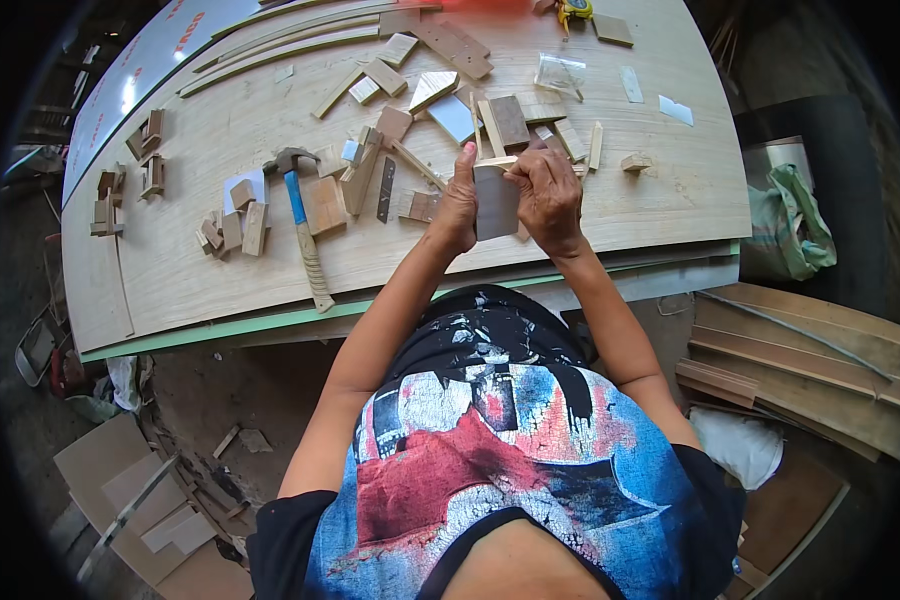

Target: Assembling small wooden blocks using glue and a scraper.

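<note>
My left hand [455,207] grips the left side of a small grey-faced rectangular board [496,205], its thumb pointing up along the edge. A pale wooden strip [494,162] lies along the board's top end. At the upper right corner, my right hand [552,195] is closed with bent fingers against the strip and board. Whether it pinches anything smaller is hidden. Beyond my hands lie wood offcuts, among them a brown block [509,121]. To the left rests a claw hammer [298,200] with a blue shaft and wrapped grip.
A dark perforated metal strip [385,190] lies right of the hammer. Small joined wood pieces [151,174] stand at the table's left. Long wooden strips [280,52] and a yellow tape measure [574,10] lie at the back. Boards [800,350] are stacked low on the right.
</note>
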The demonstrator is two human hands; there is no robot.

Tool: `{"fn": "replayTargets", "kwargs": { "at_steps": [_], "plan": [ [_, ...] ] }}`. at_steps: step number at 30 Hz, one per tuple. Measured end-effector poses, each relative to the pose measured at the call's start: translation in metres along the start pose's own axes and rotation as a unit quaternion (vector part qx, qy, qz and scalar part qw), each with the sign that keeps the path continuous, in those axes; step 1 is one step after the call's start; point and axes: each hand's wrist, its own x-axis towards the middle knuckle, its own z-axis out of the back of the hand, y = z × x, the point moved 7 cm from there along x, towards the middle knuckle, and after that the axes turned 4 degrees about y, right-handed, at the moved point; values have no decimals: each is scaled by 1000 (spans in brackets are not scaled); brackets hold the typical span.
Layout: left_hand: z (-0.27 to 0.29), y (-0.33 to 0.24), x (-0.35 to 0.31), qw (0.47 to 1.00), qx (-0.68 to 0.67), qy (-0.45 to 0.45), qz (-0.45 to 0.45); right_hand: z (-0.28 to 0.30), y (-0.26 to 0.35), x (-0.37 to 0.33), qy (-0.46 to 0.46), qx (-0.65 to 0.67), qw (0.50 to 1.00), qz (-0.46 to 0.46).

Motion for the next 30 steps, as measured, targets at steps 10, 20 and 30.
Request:
{"fn": "replayTargets", "kwargs": {
  "at_steps": [10,20,30],
  "plan": [
    [-7,0,-3,998,-47,43,-21,9,6,-4,-49,-5,998,28],
    [7,-1,-2,997,60,-9,-47,12,13,4,-19,22,999,15],
    [14,4,-4,995,85,-38,-19,1,1,2,29,126,992,5]
  ]
}}
